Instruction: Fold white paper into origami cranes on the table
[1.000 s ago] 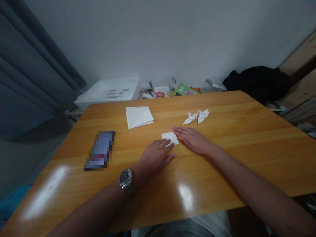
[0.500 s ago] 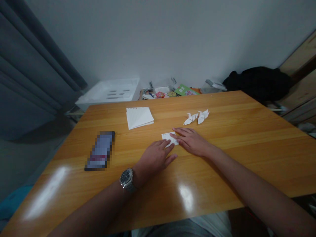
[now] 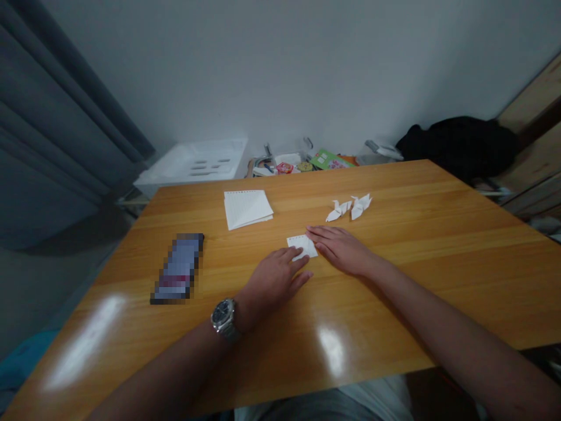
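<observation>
A small white paper piece (image 3: 308,248) with a holed top edge lies flat on the wooden table (image 3: 394,304). My left hand (image 3: 278,275), a watch on its wrist, rests fingertips on the paper's lower left part, fingers apart. At the paper's right edge lies my right hand (image 3: 339,248), stretched out flat with its fingertips touching the upper right corner. Two folded paper birds, one (image 3: 339,210) beside the other (image 3: 361,206), sit beyond my right hand. A stack of lined paper sheets (image 3: 248,209) is farther back on the left.
A phone (image 3: 179,268), blurred out, lies at the left of the table. Behind the far edge are a white tray-like piece (image 3: 197,161), a green booklet (image 3: 329,160) and assorted small items. Black cloth (image 3: 460,146) is heaped at the back right.
The fingers of my right hand have drawn together and shifted slightly off the paper to its right edge, so more of the paper shows. My left hand has barely moved.
</observation>
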The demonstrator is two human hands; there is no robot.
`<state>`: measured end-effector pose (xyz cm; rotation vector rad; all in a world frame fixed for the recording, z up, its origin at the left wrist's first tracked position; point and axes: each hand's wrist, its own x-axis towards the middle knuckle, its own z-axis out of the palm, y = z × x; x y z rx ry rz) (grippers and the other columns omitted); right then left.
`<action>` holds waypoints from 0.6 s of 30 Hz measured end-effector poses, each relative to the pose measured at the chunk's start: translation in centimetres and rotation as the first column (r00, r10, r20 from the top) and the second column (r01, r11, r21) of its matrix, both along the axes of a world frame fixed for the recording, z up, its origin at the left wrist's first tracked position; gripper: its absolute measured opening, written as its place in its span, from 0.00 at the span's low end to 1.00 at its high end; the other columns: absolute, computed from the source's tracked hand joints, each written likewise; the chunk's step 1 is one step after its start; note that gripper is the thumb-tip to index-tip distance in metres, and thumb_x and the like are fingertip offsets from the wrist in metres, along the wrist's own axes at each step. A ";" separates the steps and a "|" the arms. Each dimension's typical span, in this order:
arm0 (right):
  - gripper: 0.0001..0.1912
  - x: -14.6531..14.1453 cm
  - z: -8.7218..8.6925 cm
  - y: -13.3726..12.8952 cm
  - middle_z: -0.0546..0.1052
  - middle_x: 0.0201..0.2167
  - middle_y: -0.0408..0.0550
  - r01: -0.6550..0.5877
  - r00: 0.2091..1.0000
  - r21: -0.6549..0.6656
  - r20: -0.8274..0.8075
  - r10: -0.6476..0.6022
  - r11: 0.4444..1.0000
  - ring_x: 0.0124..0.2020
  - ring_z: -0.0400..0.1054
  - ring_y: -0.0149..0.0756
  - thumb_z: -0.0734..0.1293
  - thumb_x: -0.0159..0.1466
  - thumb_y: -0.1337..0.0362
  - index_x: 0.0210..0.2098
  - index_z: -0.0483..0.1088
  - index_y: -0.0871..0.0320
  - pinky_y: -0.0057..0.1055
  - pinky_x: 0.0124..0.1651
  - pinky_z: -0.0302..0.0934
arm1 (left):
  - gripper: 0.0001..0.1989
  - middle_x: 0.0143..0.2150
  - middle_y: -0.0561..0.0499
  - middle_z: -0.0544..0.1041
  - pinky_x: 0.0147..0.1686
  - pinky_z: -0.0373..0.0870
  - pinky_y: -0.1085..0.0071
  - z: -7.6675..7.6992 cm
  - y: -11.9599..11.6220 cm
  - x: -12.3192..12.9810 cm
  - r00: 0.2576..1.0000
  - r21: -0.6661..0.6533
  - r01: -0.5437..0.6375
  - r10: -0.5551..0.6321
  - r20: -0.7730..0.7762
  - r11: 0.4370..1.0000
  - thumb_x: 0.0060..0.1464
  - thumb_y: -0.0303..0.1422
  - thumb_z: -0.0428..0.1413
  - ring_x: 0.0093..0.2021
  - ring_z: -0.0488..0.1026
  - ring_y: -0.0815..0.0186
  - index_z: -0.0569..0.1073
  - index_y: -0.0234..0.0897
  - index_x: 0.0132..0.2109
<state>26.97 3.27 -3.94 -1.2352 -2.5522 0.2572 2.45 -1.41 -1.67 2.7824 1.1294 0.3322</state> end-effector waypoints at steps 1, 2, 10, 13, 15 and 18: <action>0.26 0.0 -0.1 0.0 0.63 0.69 0.48 0.001 1.000 -0.001 -0.001 -0.001 1.000 0.68 0.59 0.43 0.50 0.75 0.55 0.68 0.60 0.52 0.48 0.67 0.56 | 0.23 0.63 0.42 0.71 0.62 0.66 0.57 0.0 0.0 0.0 1.000 -0.010 -0.003 0.003 0.003 1.000 0.69 0.44 0.45 0.62 0.69 0.55 0.72 0.37 0.61; 0.26 0.0 -0.1 0.1 0.63 0.69 0.48 0.002 1.000 -0.003 -0.001 -0.002 1.000 0.67 0.59 0.43 0.50 0.75 0.55 0.68 0.61 0.52 0.48 0.67 0.55 | 0.23 0.64 0.42 0.71 0.63 0.66 0.57 0.0 0.0 -0.1 1.000 -0.019 -0.007 0.008 0.007 1.000 0.69 0.44 0.45 0.62 0.68 0.55 0.71 0.37 0.61; 0.26 0.2 -0.2 0.1 0.62 0.69 0.48 -0.012 1.000 0.004 0.010 0.012 1.000 0.68 0.58 0.42 0.50 0.75 0.55 0.68 0.60 0.53 0.47 0.67 0.55 | 0.24 0.65 0.42 0.69 0.64 0.65 0.57 0.0 -0.1 -0.3 0.999 -0.052 -0.010 0.012 0.041 0.999 0.69 0.45 0.44 0.64 0.67 0.56 0.72 0.38 0.61; 0.26 0.1 -0.1 0.0 0.62 0.69 0.48 -0.012 1.000 -0.001 0.012 0.012 1.000 0.68 0.57 0.42 0.50 0.75 0.55 0.68 0.59 0.53 0.48 0.67 0.55 | 0.23 0.65 0.42 0.70 0.62 0.66 0.56 0.0 -0.1 -0.3 1.000 -0.035 -0.006 0.007 0.030 0.999 0.69 0.45 0.45 0.63 0.68 0.55 0.72 0.38 0.61; 0.26 0.1 -0.1 0.1 0.62 0.69 0.48 -0.013 1.000 -0.005 0.011 0.013 1.000 0.68 0.57 0.43 0.50 0.75 0.55 0.69 0.59 0.52 0.48 0.67 0.55 | 0.22 0.65 0.43 0.70 0.63 0.66 0.57 0.1 -0.1 -0.4 1.000 -0.038 0.000 0.001 0.029 0.999 0.69 0.44 0.44 0.63 0.67 0.56 0.72 0.39 0.61; 0.26 0.1 -0.2 0.1 0.61 0.69 0.47 -0.009 1.000 -0.006 0.015 0.009 1.000 0.68 0.57 0.43 0.50 0.75 0.55 0.69 0.58 0.52 0.48 0.67 0.55 | 0.22 0.65 0.44 0.69 0.63 0.65 0.58 0.1 0.0 -0.5 0.999 -0.055 0.008 -0.006 0.032 0.998 0.70 0.43 0.43 0.64 0.67 0.57 0.71 0.40 0.61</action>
